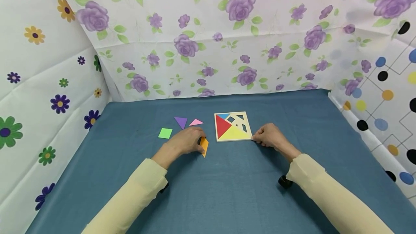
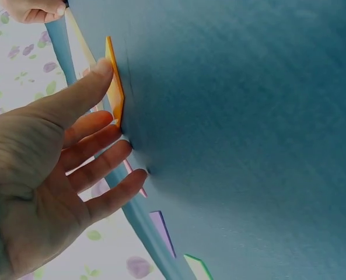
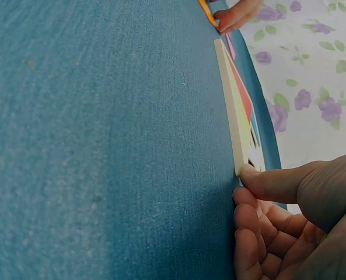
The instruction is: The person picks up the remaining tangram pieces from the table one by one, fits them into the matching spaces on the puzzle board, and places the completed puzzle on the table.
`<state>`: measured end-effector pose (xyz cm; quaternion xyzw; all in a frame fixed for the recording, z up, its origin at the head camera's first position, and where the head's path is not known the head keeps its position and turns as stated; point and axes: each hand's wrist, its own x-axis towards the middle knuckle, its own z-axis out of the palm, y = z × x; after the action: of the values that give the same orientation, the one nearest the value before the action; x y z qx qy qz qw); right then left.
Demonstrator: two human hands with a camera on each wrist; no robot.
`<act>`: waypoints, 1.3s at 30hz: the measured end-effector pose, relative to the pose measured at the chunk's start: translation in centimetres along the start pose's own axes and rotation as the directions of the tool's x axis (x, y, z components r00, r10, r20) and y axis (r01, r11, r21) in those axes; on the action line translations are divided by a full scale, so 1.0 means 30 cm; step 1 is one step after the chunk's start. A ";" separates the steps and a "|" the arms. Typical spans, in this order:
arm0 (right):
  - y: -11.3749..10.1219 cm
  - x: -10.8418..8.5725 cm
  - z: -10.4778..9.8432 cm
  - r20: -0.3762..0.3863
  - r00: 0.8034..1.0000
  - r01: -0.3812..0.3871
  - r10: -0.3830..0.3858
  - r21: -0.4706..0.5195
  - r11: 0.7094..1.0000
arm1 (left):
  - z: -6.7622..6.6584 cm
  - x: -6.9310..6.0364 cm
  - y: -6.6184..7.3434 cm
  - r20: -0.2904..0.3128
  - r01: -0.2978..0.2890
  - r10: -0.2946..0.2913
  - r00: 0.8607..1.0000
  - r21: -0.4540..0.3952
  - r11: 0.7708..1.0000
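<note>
My left hand [image 1: 186,141] pinches an orange tangram piece [image 1: 204,147] between thumb and fingers, tilted above the cloth just left of the tangram board [image 1: 218,139]. In the left wrist view the thumb lies along the orange piece's [image 2: 115,93] face, the other fingers spread below it. The board holds a red triangle [image 1: 222,125], a yellow triangle [image 1: 234,133] and a blue triangle [image 1: 222,116]; several cut-outs show dark cloth. My right hand [image 1: 269,135] grips the board's near right corner, its thumb on the edge and its fingers curled in the right wrist view.
Left of the board lie a pink triangle [image 1: 196,122], a purple triangle [image 1: 181,121] and a green square [image 1: 165,133]. A blue cloth [image 1: 227,190] covers the table. Flowered sheets [image 1: 214,64] hang behind and to the left, a dotted one [image 1: 386,118] on the right.
</note>
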<state>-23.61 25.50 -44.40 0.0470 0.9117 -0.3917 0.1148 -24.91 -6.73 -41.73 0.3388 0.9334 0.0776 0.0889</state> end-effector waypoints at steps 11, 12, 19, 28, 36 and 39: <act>-0.024 -0.003 -0.009 0.015 0.999 -0.039 0.040 -0.010 0.999 | -0.015 0.035 -0.002 0.078 0.038 -0.034 0.996 -0.050 0.998; -0.027 -0.001 -0.009 0.017 0.999 -0.044 0.044 -0.016 0.999 | -0.016 0.037 -0.003 0.088 0.045 -0.040 0.995 -0.058 0.997; -0.062 0.009 -0.015 0.053 0.998 -0.035 0.039 -0.081 0.996 | -0.028 0.043 -0.013 0.144 0.085 -0.070 0.987 -0.102 0.991; -0.106 0.031 -0.033 0.107 0.993 -0.035 0.051 -0.139 0.990 | -0.032 0.060 -0.025 0.182 0.123 -0.099 0.978 -0.126 0.984; -0.120 0.029 -0.037 0.108 0.991 -0.062 0.077 -0.135 0.989 | -0.035 0.062 -0.017 0.190 0.139 -0.116 0.975 -0.111 0.984; -0.122 0.023 -0.040 0.104 0.992 -0.059 0.073 -0.135 0.989 | -0.033 0.055 -0.019 0.170 0.125 -0.105 0.980 -0.117 0.985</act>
<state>-25.12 23.85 -41.20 0.0482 0.9259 -0.3286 0.1798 -26.72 -6.19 -41.08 0.2831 0.9342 0.1035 0.1908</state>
